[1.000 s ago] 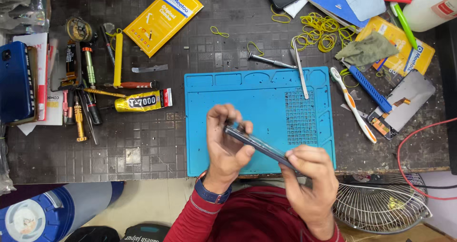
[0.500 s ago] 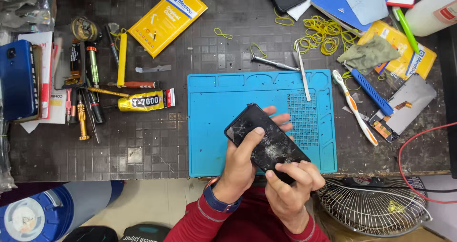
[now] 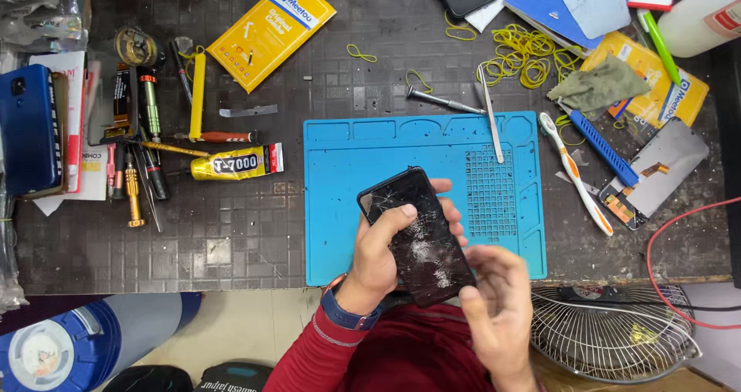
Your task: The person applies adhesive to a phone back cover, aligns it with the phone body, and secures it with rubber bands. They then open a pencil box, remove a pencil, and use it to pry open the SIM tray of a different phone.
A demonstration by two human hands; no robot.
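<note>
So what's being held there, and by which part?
A cracked black phone, gripped by the left hand along its long side edges; the right hand hovers by its lower end.

my left hand (image 3: 384, 247): bare, no glove | left wrist: dark blue watch band, reddish edge | sleeves: red knit, ribbed cuff pushed back | right hand (image 3: 498, 311): bare, slightly blurred, nothing worn
</note>
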